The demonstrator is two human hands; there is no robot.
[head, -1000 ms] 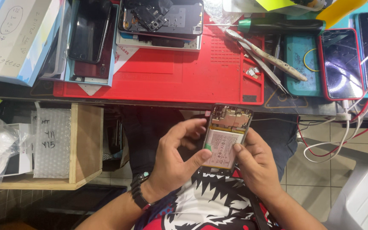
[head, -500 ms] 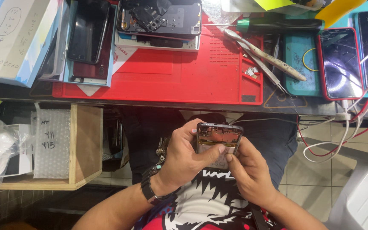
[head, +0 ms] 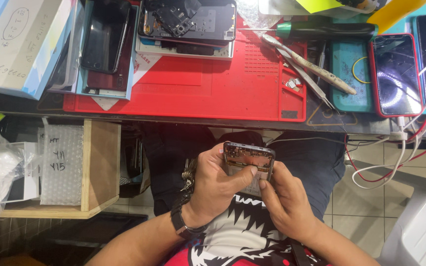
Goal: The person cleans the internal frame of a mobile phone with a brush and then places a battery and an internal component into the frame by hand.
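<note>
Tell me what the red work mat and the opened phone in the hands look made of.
Red work mat: probably silicone or soft rubber, matte, with moulded recesses and a dotted grid. Opened phone, held by left hand and right hand: frame looks like metal or metallic-finish plastic, its edge glinting; the inner parts are too small to tell.

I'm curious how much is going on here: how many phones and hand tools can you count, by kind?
Opened phone held in both hands, left hand, right hand: 1
Opened phone on the red mat: 1
Red-cased phone: 1
Green-handled screwdriver: 1
Tweezers: 1
Total: 5
</note>
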